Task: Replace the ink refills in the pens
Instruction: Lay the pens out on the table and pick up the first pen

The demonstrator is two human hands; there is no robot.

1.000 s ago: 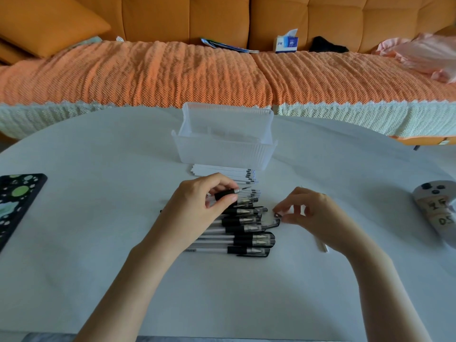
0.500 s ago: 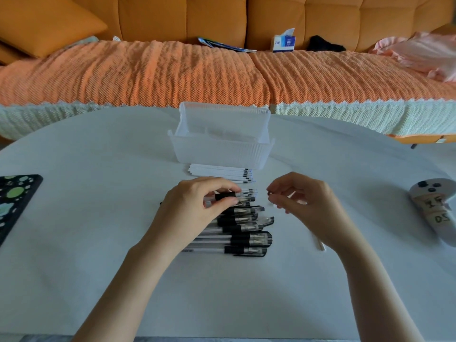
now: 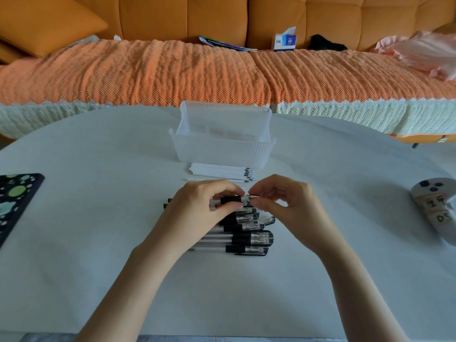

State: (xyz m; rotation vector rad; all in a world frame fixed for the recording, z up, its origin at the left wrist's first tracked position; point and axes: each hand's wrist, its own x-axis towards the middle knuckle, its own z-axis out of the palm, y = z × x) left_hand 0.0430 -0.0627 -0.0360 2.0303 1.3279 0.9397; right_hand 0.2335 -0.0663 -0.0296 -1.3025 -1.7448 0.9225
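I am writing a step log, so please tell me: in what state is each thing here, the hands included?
held pen: sideways, gripped at both ends.
left hand: grips its barrel.
right hand: pinches its tip end.
row of pens: lying side by side on the table; nearest two capped.
clear box: open on top.
refills: stacked flat before the clear box.
tissue box: one tissue sticking out.
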